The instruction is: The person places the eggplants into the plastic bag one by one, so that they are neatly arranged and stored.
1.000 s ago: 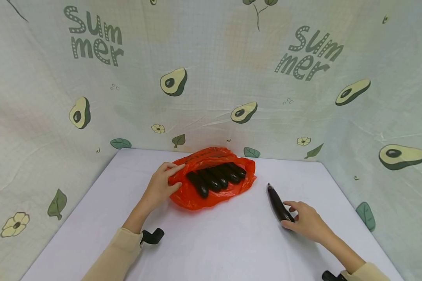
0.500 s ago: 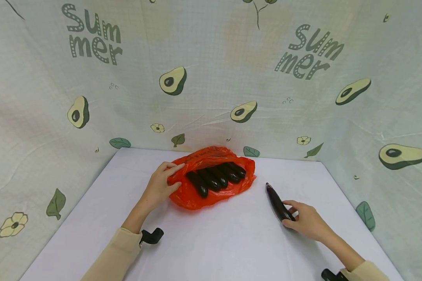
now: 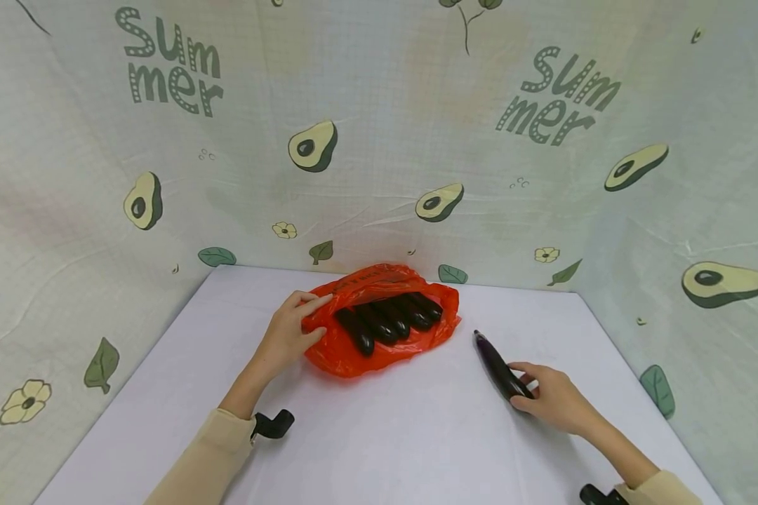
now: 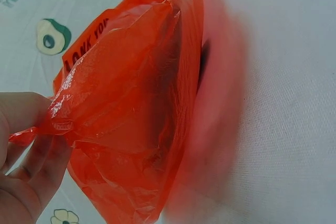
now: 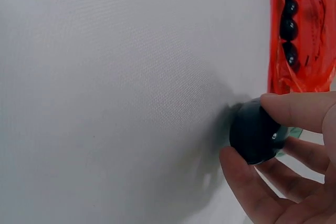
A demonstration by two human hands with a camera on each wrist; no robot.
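An orange-red plastic bag (image 3: 341, 362) lies at the far middle of the table, its mouth facing forward, with several dark, glossy eggplants (image 3: 380, 322) side by side inside. My left hand (image 3: 286, 335) pinches the bag's left edge between thumb and fingers, and in the left wrist view the gathered film (image 4: 62, 121) bunches there. To the right of the bag, my right hand (image 3: 554, 401) grips a single eggplant (image 3: 497, 366) by its near, rounded end. That eggplant's stem end points away toward the bag. Seen from the right wrist, thumb and fingers surround the rounded end (image 5: 254, 132).
A white-covered table (image 3: 379, 442) spreads under both arms. Cloth walls (image 3: 379, 140) printed with avocados and leaves rise at its back and sides. Black wrist devices (image 3: 274, 424) sit at both cuffs.
The far end of the gripped eggplant has swung slightly left, toward the bag. My left hand, the bag and the eggplants in it have stayed as they were.
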